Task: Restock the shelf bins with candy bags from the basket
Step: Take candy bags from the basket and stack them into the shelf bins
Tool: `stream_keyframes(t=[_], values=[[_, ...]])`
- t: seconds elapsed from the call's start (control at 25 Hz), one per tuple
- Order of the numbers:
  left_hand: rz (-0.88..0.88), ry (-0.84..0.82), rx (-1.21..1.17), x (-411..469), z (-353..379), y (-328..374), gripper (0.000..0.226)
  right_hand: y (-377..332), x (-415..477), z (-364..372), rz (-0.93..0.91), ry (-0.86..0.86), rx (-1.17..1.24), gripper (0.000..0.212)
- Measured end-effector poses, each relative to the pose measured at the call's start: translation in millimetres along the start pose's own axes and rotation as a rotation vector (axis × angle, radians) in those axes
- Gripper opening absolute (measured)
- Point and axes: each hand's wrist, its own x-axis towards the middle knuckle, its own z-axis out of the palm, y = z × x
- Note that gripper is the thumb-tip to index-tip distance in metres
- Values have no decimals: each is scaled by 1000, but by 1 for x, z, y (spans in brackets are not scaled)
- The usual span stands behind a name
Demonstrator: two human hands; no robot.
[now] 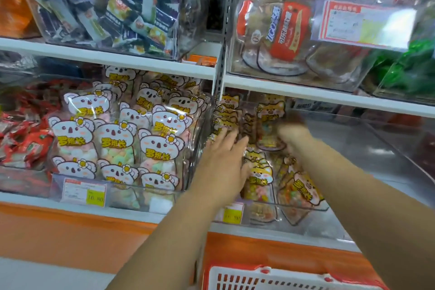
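Both of my arms reach into a clear shelf bin (303, 205) on the lower shelf, right of the upright post. It holds candy bags printed with an orange cat (259, 176), some upright at the back left. My left hand (223, 148) lies with straight fingers against the upright bags at the bin's left wall. My right hand (292, 136) is motion-blurred beside an orange-cat bag (270, 113) at the back; whether it grips the bag is unclear. The basket (270, 278), white with red trim, shows at the bottom edge; its contents are out of view.
To the left stands a full bin of koala-print candy bags (117, 139), then red packets (23, 139). The upper shelf (306, 92) carries clear bins of dark packets (122, 12) and red-label bags (287, 30). Price tags (84, 192) hang on the bin fronts.
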Motion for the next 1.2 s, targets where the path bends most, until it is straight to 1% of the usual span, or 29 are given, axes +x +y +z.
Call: stream_keyframes(t=[0.08,0.2,0.24,0.32,0.36,0.4,0.48,0.56,0.64,0.68,0.72,0.76,0.84,0.88,0.92,1.0,1.04,1.08,1.12,1.2], values=[[-18,-70,59,10,5,-9,61,10,26,26,28,-13,73,22],[-54,-130,113,11,11,-9,60,23,49,52,49,-57,70,30],[-62,-138,125,11,12,-9,61,25,51,56,3,-25,28,37],[-71,-148,139,11,15,-9,61,26,50,59,-126,62,-68,59],[-71,-145,143,11,15,-10,61,27,48,59,-161,84,-104,68],[-71,-141,145,11,15,-10,60,29,46,58,-162,77,-108,73],[-70,-113,128,9,14,-9,60,32,43,56,-130,19,-128,76],[-62,-41,86,7,13,-7,61,29,42,50,-79,-65,-190,79],[-37,32,65,4,10,-6,61,22,42,41,-68,-139,-237,75],[-29,57,55,1,9,-5,61,19,41,36,-80,-143,-248,71],[-30,73,38,-1,8,-3,60,18,41,34,-111,-109,-251,69],[-34,79,17,-4,7,-2,60,18,42,34,-119,-58,-212,72],[-44,79,-7,-8,7,-2,58,17,42,40,-91,8,-71,89],[-45,76,-5,-10,8,-2,57,16,43,44,-82,-4,-67,95],[-45,73,1,-11,9,-2,57,16,44,50,-72,-29,-147,97],[-51,76,3,-12,11,-3,56,18,45,58,-69,-82,-409,91],[-57,80,3,-11,11,-3,56,19,46,60,-76,-84,-493,88],[-61,85,6,-10,12,-3,55,20,48,61,-78,-72,-505,85],[-65,92,12,-9,13,-2,54,20,49,61,-64,-57,-457,82],[-67,101,23,-9,13,-2,53,21,51,60,-60,4,-344,66]])
